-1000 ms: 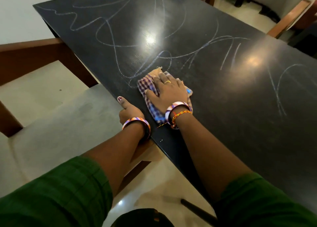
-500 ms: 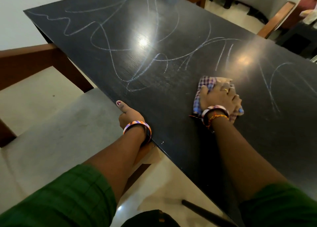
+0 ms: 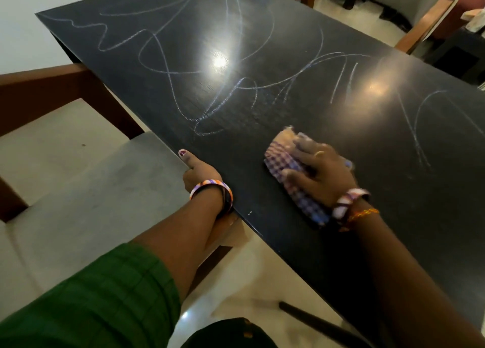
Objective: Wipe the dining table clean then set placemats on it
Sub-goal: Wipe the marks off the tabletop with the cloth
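Observation:
The black dining table (image 3: 262, 45) fills the upper right and carries white chalk-like scribbles (image 3: 168, 72) over most of its top. A checked purple-and-white cloth (image 3: 280, 164) lies flat on the table near its front edge. My right hand (image 3: 320, 174) presses down on the cloth with fingers spread, blurred by motion. My left hand (image 3: 199, 171) grips the table's near edge, thumb on top and fingers hidden under the rim. No placemats are in view.
A cushioned chair (image 3: 78, 190) with a wooden frame stands at the left, tucked against the table. Another wood-armed chair (image 3: 420, 27) is beyond the far side. Pale floor tiles (image 3: 249, 282) show below, crossed by a dark table leg (image 3: 315, 321).
My right hand swept the cloth right across the table, then back leftward toward the near edge. My left hand stayed on the table edge.

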Tool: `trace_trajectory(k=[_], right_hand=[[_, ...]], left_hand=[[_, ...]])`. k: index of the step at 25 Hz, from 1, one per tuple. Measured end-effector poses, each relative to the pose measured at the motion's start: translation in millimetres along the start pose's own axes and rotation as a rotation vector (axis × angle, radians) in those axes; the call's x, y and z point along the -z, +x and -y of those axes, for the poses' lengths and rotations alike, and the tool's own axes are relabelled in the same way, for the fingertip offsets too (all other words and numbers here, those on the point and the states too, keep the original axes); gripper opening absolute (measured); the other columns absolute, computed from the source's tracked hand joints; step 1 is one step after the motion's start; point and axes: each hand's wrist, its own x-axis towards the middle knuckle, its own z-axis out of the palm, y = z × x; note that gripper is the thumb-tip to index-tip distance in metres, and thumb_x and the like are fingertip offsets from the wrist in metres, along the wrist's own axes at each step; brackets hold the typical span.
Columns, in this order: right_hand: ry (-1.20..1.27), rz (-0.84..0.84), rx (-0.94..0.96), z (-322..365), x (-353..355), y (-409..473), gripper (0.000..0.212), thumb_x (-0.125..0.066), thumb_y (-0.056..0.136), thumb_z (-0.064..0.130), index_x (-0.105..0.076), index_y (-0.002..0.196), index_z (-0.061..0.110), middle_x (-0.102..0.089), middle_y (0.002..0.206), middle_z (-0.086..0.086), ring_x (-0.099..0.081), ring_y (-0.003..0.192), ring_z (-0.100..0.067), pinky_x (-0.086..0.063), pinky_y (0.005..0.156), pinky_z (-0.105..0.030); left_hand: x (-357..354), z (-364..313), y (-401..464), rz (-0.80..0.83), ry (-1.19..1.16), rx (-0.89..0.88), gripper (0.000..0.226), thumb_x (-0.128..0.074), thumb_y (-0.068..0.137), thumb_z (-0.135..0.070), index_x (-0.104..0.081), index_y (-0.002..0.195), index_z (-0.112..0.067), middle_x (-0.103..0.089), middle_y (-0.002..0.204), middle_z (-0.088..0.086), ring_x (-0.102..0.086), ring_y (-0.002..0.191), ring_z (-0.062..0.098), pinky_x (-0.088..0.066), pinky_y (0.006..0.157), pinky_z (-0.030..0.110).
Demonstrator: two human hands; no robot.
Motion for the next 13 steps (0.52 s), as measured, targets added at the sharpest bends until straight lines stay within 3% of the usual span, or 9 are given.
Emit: trace_trajectory(k=[2,4,6,7,10,13], right_hand=[[-0.031,-0.12,-0.304,-32,14,-17,0.07,-0.041,0.08,0.061,-0.056,0.129,0.014,-0.049,0.14,-0.012,-0.04,0.133,-0.03,-0.031,0.11,-0.046],[-0.116,-0.157,-0.68,-38,18,-14,0.064,-0.042,0.088,0.054,-0.046,0.137,0.013,-0.041,0.146,-0.012,-0.033,0.137,-0.031,-0.025,0.113,-0.046],[-0.17,-0.139,-0.907,-24,12,10,0.061,-0.036,0.093,0.048,-0.037,0.141,0.01,-0.032,0.149,-0.016,-0.024,0.139,-0.033,-0.017,0.114,-0.05],[-0.169,-0.108,-0.913,-11,6,23,0.06,-0.033,0.094,0.048,-0.035,0.142,0.01,-0.03,0.15,-0.017,-0.021,0.14,-0.034,-0.015,0.114,-0.051],[-0.193,-0.04,-0.541,41,-17,46,0.059,-0.026,0.093,0.051,-0.039,0.139,0.016,-0.034,0.149,-0.012,-0.021,0.141,-0.03,-0.017,0.112,-0.049],[-0.129,0.082,0.02,78,-22,26,0.064,-0.023,0.088,0.056,-0.043,0.138,0.022,-0.039,0.148,-0.007,-0.028,0.14,-0.026,-0.019,0.113,-0.044]], left_hand=[[1,0,-1,0.012,-0.021,0.001,0.072,-0.017,0.095,-0.056,-0.051,0.125,0.0,-0.056,0.101,0.014,-0.053,0.088,0.028,-0.034,0.079,0.032],[1,0,-1,0.005,-0.024,0.004,0.072,-0.017,0.096,-0.056,-0.051,0.125,0.0,-0.05,0.095,0.008,-0.048,0.075,0.023,-0.032,0.078,0.031],[1,2,0,0.015,-0.027,0.01,0.072,-0.017,0.095,-0.057,-0.051,0.126,-0.001,-0.06,0.106,0.012,-0.054,0.08,0.026,-0.037,0.081,0.032],[1,2,1,0.009,-0.026,0.012,0.072,-0.018,0.095,-0.058,-0.051,0.126,-0.001,-0.062,0.109,0.012,-0.057,0.086,0.028,-0.039,0.083,0.034],[0,1,-3,-0.002,-0.019,0.001,0.071,-0.017,0.096,-0.057,-0.05,0.128,-0.001,-0.059,0.102,0.005,-0.052,0.072,0.023,-0.037,0.083,0.035],[1,1,-6,0.011,0.004,-0.001,0.072,-0.016,0.096,-0.057,-0.047,0.13,-0.002,-0.055,0.125,0.015,-0.056,0.098,0.031,-0.037,0.093,0.037]])
